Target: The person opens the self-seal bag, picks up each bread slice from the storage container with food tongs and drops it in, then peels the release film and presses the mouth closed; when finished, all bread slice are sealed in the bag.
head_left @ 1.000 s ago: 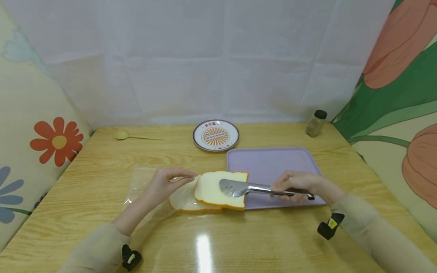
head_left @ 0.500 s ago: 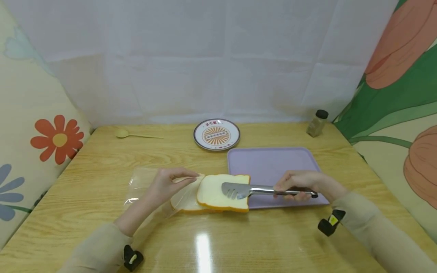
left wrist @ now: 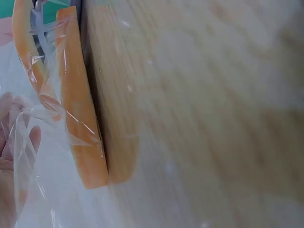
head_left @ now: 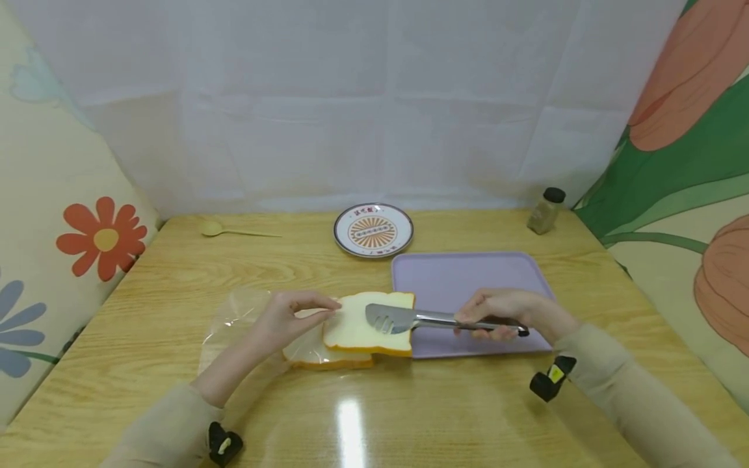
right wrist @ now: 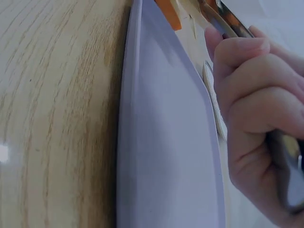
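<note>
My right hand [head_left: 497,313] grips steel tongs [head_left: 409,319] whose tips clamp a white bread slice [head_left: 357,325] with an orange crust, held just left of the lilac tray [head_left: 468,279]. A second slice [head_left: 318,356] lies under it, partly inside a clear plastic bag [head_left: 234,325]. My left hand [head_left: 289,313] pinches the bag's open edge beside the bread. In the left wrist view the orange crusts [left wrist: 80,128] and the bag film [left wrist: 28,142] fill the left side. The right wrist view shows my fingers [right wrist: 251,109] curled round the tongs handle above the tray [right wrist: 161,156].
A round patterned plate [head_left: 372,230] sits behind the tray, a spice jar [head_left: 545,210] at the back right, and a pale spoon [head_left: 225,229] at the back left. The wooden table [head_left: 374,403] is walled by a white cloth and flowered panels.
The tongs and the clamped slice have shifted left, back toward the bag. My left hand has stayed on the bag's edge.
</note>
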A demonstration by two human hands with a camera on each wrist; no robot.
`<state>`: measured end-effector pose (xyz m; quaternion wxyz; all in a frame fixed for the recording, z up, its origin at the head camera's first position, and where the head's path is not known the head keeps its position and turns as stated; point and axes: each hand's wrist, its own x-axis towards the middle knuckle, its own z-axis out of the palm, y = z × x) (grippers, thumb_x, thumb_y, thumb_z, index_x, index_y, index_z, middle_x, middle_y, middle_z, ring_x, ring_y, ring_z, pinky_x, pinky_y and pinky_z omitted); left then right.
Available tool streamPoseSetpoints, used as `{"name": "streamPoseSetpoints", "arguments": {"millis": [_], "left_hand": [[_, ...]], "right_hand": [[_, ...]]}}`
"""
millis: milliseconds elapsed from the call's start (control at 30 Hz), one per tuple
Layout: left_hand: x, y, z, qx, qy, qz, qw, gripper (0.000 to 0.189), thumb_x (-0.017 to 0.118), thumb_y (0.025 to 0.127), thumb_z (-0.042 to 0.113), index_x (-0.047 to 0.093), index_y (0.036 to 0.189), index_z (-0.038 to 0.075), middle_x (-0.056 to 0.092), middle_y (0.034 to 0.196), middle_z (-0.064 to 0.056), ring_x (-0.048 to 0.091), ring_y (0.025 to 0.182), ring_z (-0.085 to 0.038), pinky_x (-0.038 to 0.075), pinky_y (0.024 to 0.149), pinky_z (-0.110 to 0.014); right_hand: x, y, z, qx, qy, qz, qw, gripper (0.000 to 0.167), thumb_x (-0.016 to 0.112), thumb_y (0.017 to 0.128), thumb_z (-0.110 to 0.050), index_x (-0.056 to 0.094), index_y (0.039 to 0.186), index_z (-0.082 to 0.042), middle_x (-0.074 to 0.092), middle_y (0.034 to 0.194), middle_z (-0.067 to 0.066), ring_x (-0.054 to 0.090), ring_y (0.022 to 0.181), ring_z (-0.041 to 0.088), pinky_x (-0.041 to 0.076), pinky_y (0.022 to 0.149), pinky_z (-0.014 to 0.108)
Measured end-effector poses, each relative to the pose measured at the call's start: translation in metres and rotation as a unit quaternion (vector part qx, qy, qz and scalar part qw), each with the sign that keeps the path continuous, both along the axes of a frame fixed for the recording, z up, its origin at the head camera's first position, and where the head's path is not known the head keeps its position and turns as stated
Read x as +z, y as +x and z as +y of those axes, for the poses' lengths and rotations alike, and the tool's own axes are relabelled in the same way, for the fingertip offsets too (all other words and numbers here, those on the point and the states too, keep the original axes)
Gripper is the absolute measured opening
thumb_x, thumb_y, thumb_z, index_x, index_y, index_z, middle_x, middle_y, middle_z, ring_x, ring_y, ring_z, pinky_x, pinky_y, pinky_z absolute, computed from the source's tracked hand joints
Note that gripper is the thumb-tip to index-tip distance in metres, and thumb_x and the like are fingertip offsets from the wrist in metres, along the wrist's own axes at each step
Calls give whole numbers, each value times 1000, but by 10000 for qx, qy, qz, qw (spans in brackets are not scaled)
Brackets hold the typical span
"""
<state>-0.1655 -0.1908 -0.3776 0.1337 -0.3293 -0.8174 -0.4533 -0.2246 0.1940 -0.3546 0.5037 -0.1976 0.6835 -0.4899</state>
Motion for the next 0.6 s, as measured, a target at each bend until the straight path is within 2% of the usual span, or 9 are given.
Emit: {"name": "streamPoseSetpoints", "arguments": {"millis": [133,400,500,600], "left_hand": [[2,1,-1,69,138,-242,9996,12,69,79,-6,72,90,-1,72,91,-15,66,89,3,56,80,-17],[7,2,-3,654,-39,-531,9964,10,68,84,4,74,92,4,74,92,-9,69,87,-6,57,78,-19],[8,2,-4,741,-225,-482,9958,10,69,83,4,73,92,5,74,91,-8,68,87,-6,58,78,-21],[8,1,-4,798,-471,-295,9953,15,70,81,1,72,96,2,74,92,-9,70,85,-12,59,75,-24]], "right_hand": [[-4,-1,0,-43,-97,-9,9999,43,53,96,-25,56,109,16,53,58,-5,34,36,0,31,32,13],[-4,1,-7,-113,213,360,9991,41,55,95,-22,57,108,16,54,56,-4,36,35,1,30,31,14],[-1,3,-8,-115,287,502,9983,40,56,94,-23,59,107,15,54,55,-4,36,34,1,30,31,15],[2,6,-9,-119,349,736,9966,40,56,94,-25,62,106,12,54,56,-3,36,35,2,31,32,15]]}}
